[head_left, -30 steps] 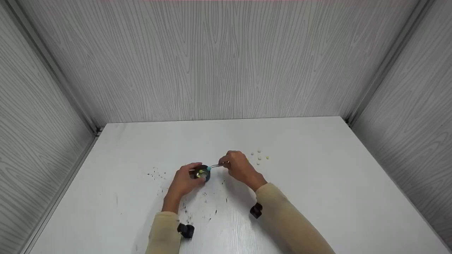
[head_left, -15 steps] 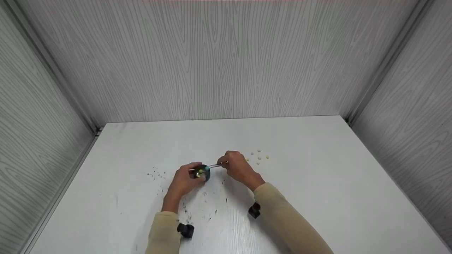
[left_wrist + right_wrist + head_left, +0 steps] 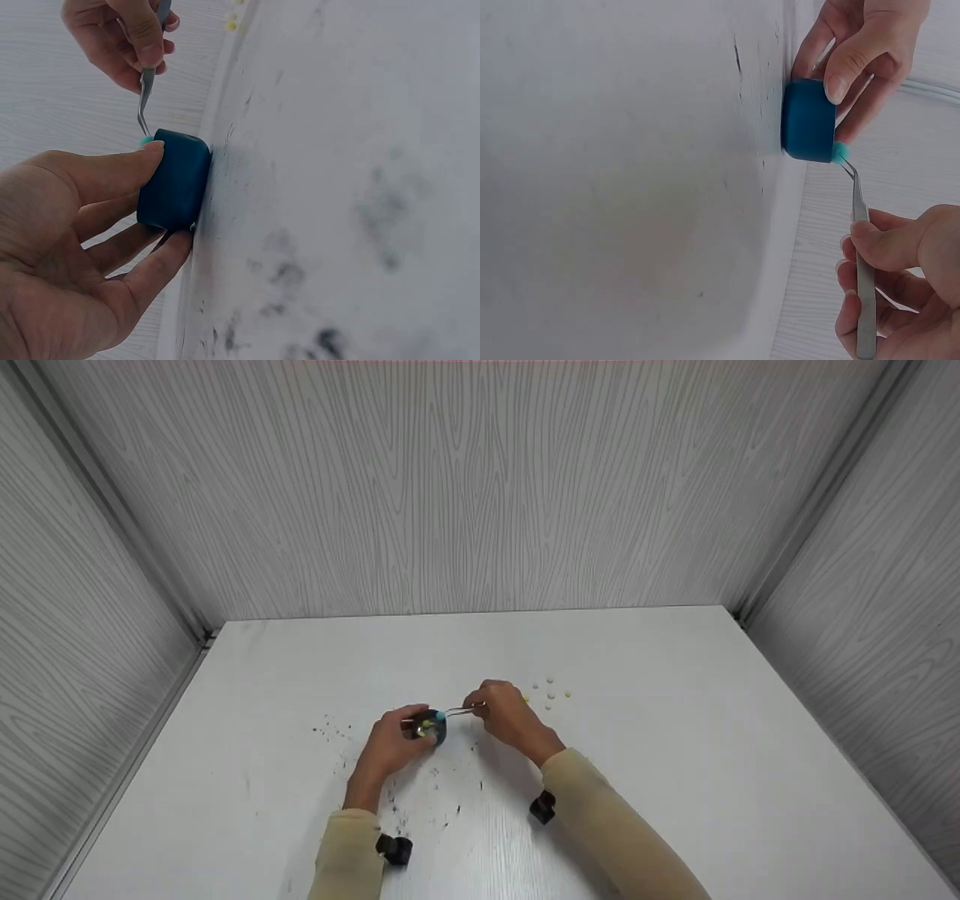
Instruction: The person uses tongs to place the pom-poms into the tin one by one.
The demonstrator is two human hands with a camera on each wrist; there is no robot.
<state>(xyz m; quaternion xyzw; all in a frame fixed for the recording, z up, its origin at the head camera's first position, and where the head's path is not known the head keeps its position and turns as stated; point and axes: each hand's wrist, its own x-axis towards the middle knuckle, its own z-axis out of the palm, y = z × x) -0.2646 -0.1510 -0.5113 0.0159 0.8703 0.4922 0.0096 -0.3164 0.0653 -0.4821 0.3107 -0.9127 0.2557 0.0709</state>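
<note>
My left hand holds a small dark blue cup upright on the white table, thumb on its near side and fingers round the far side. Inside it, in the head view, are small yellow bits. My right hand grips steel tweezers with bent tips, held between thumb and fingers. At those tips sits a small turquoise ball, right at the cup's rim on the right-hand side. The cup's floor is partly covered by my left thumb in the head view.
Several small pale and yellow round pieces lie on the table beyond my right hand. Dark specks and scuffs mark the surface around my left forearm. Grey wood-grain panels enclose the back and sides.
The tweezers with the turquoise ball have shifted a little left and up along the cup's rim, with my right hand moving only slightly. My left hand and the cup have stayed in place.
</note>
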